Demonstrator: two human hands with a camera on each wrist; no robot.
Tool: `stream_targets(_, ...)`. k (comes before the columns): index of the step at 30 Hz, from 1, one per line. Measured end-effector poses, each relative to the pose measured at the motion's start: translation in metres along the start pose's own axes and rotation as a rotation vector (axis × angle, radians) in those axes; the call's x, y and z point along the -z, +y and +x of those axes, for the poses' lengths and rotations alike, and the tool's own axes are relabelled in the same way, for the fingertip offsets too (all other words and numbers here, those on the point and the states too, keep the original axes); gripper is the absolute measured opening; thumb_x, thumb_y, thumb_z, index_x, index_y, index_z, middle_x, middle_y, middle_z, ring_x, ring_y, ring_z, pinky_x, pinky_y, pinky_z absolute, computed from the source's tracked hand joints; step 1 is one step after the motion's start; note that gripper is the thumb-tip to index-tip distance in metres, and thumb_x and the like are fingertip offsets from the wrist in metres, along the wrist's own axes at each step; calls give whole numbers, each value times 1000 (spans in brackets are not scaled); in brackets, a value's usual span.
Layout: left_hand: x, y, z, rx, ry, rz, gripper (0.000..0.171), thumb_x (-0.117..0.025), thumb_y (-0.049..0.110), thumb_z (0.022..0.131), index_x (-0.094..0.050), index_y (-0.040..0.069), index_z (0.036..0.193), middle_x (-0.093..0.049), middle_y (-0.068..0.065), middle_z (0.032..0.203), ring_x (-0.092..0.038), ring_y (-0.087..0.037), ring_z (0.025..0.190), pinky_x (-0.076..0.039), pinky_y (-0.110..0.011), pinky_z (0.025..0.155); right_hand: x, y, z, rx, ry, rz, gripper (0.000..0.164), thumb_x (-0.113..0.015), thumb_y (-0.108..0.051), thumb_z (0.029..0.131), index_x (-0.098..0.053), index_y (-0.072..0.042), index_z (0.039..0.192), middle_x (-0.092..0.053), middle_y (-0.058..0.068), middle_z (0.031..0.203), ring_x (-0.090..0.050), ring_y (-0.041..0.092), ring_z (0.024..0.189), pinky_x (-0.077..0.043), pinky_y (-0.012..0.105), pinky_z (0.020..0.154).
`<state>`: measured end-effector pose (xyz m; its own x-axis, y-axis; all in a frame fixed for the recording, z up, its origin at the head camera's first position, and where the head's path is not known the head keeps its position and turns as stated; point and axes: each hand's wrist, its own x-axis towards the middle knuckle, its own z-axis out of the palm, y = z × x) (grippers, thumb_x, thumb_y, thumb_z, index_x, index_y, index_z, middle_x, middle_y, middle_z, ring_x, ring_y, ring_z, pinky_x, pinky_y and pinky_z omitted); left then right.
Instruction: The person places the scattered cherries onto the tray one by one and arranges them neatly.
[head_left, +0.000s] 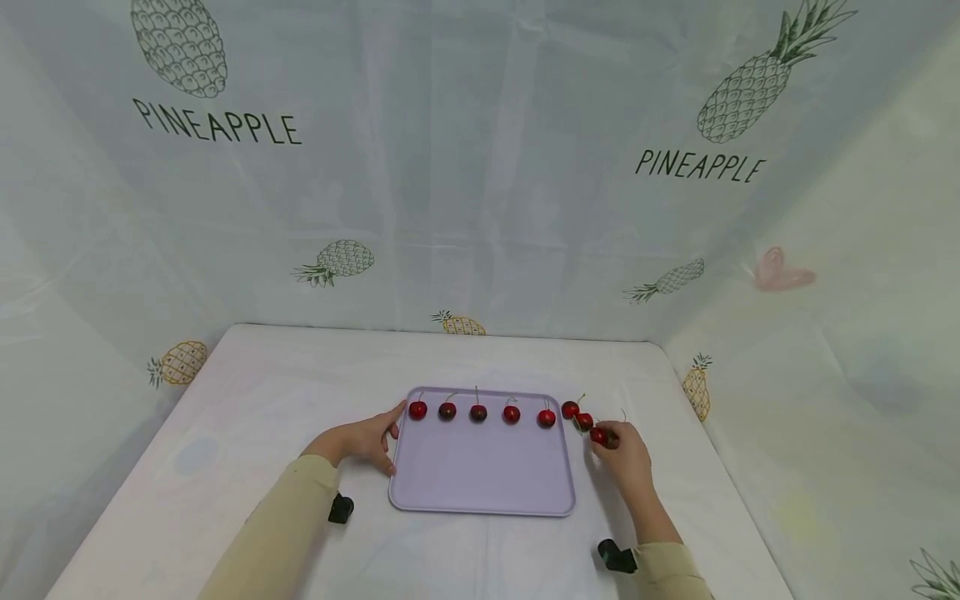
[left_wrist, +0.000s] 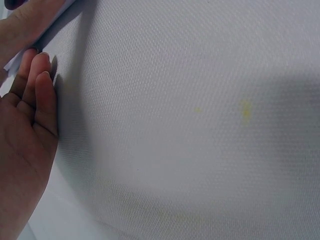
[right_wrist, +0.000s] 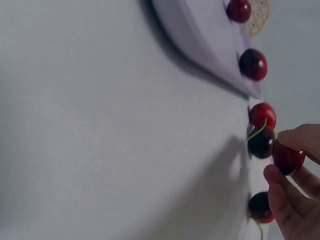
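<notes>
A lilac tray [head_left: 483, 467] lies on the white table, with several dark red cherries [head_left: 478, 412] in a row along its far side. My left hand [head_left: 365, 439] touches the tray's left edge, its thumb and index finger spread apart along the rim. Right of the tray, my right hand [head_left: 627, 458] pinches a cherry [right_wrist: 288, 157] between thumb and fingers. Beside the held one, two cherries [right_wrist: 262, 115] sit close together near the tray's corner, one with a green stem. Another cherry [right_wrist: 260, 206] lies under my right hand's fingers, partly hidden by them.
The white table [head_left: 480, 554] reaches to a hanging sheet [head_left: 480, 208] printed with pineapples at the back and sides. Black wrist devices [head_left: 617, 556] sit by both sleeves. A low raised rim runs round the tray.
</notes>
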<state>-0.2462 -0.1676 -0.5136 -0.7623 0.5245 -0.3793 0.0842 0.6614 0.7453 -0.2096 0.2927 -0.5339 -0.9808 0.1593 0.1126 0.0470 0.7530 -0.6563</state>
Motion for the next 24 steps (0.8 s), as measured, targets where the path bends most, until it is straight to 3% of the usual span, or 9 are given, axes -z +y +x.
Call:
stream_targets(8,-2,-8,4,4,14,-16,120,-88,7,68,-6,3,156,-44,-4,104,-46,-15,76,-38,-27,69,-12,-27,-7,62,3,131,35,-78,-1,78,-68,-1,112,-59,16,108,-66,31,87,-54,32,68)
stream_targets(15,-2,-3,3,32,14,-28,119,-88,3,68,-6,1,155,-44,-6,104,-46,-17,76,-37,-29,70,-25,-50,-13,76,-35,215,34,-78,1,78,-69,-4,110,-60,12,108,-65,28,86,-54,32,69)
stream_targets(24,-3,-3,5,62,34,-46,121,-88,-1,66,-8,3,156,-46,-5,103,-46,-17,74,-38,-30,68,-43,-72,-15,161,-62,256,36,-80,1,76,-71,-2,111,-60,9,103,-64,21,79,-52,28,68)
